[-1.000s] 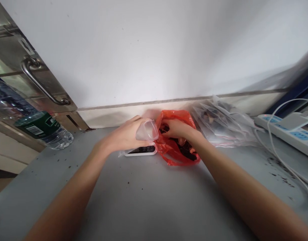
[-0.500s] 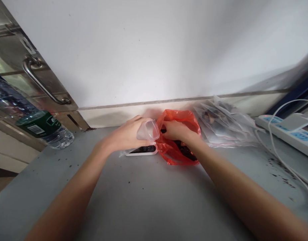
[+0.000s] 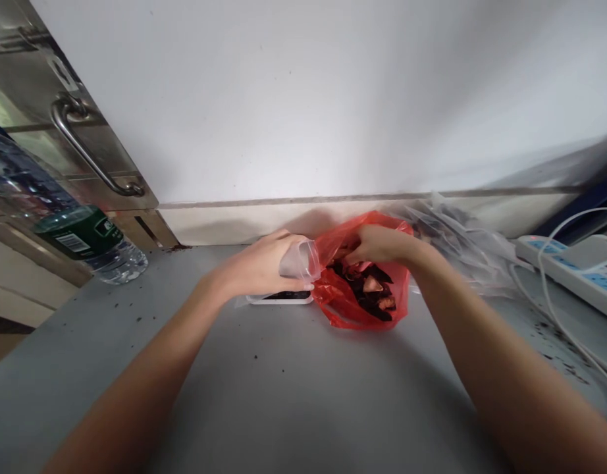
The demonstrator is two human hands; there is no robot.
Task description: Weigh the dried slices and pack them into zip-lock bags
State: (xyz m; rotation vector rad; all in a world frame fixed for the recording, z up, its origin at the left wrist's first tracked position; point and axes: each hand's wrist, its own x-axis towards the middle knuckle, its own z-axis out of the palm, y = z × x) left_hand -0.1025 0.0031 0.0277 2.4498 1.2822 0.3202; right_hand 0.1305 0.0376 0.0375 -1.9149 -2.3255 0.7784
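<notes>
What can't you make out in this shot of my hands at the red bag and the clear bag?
- Small white device, head view: mostly hidden under the left hand and the clear plastic bag; its display is unreadable.
- Right hand fingertips: inside the red plastic bag's mouth, so its grip can't be told.
- Dark dried pieces: too blurred to identify.
- Clear water bottle with green label: top cut off by the left edge.

R hand [image 3: 377, 243] lifted, red bag [image 3: 397, 296] contents exposed
</notes>
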